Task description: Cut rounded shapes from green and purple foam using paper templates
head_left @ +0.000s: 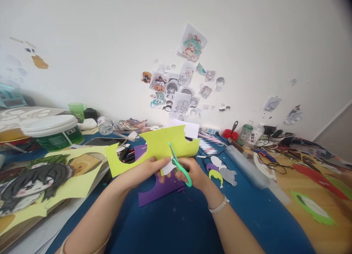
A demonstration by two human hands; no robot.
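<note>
In the middle of the view, my left hand [150, 169] pinches a yellow-green sheet [162, 144] together with a small piece of white paper [168, 169] lying against it. The sheet has a round bite cut from its left part and curls at its right end. My right hand [192, 169] grips green-handled scissors [184, 172] by the loops, their blades pointing up and left across the sheet beside the white paper. Beneath my hands lies a purple sheet [154, 195] with a curved cut-out. Loose cut shapes, among them a yellow-green crescent [216, 177] and a grey piece [228, 176], rest right of my hand.
A blue mat [165, 232] covers the table's middle. On the left stand a white-lidded tub [52, 127] and a large cartoon picture [35, 184]. Rolled clear film [247, 168], bottles [254, 135] and a red container [230, 134] are on the right. Drawings [181, 102] hang on the wall.
</note>
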